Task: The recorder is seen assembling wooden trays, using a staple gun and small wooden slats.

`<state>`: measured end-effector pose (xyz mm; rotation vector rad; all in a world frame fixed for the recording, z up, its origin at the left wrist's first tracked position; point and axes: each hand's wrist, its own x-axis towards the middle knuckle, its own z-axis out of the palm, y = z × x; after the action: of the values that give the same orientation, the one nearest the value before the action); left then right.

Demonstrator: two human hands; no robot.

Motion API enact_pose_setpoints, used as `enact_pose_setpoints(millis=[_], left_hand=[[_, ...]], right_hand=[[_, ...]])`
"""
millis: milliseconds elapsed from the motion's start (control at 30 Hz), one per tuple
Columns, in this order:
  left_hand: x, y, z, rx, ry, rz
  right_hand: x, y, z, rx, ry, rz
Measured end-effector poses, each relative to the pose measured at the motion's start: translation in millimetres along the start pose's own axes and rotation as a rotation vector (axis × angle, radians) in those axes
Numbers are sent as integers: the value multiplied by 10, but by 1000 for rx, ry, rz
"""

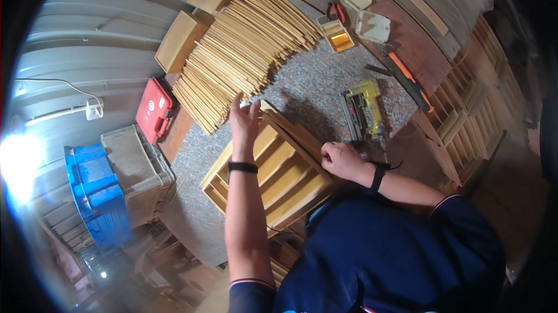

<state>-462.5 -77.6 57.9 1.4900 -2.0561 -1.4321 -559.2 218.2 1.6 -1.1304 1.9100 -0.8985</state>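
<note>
A slatted wooden box (279, 165) with several parallel inner boards lies tilted on the speckled worktop (302, 80), right in front of me. My left hand (244, 122) is at its far-left corner, thumb and fingers spread apart and pointing away from me. Along the box's far side runs a brown wooden board (297, 138). At the right end of that board my right hand (346, 161) is closed, its curled fingers against the box's edge. What lies under those fingers is hidden. Just beyond the right hand rests a yellow nail gun (367, 106).
Many thin wooden sticks (244, 51) lie in a wide row at the back. A red case (156, 109) and a blue crate (96, 194) are on the left. Pliers (336, 13), a small open box (338, 35) and an orange-handled saw (410, 80) lie back right. Slatted wooden racks (465, 109) stand right.
</note>
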Motion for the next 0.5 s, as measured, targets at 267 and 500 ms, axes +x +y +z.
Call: enact_pose_setpoints(millis=[267, 500], left_hand=[[11, -246, 313, 31, -52, -12], [-116, -317, 372, 710, 39, 244]], right_hand=[[-385, 47, 237, 71, 25, 13], [-591, 67, 259, 86, -2, 16]])
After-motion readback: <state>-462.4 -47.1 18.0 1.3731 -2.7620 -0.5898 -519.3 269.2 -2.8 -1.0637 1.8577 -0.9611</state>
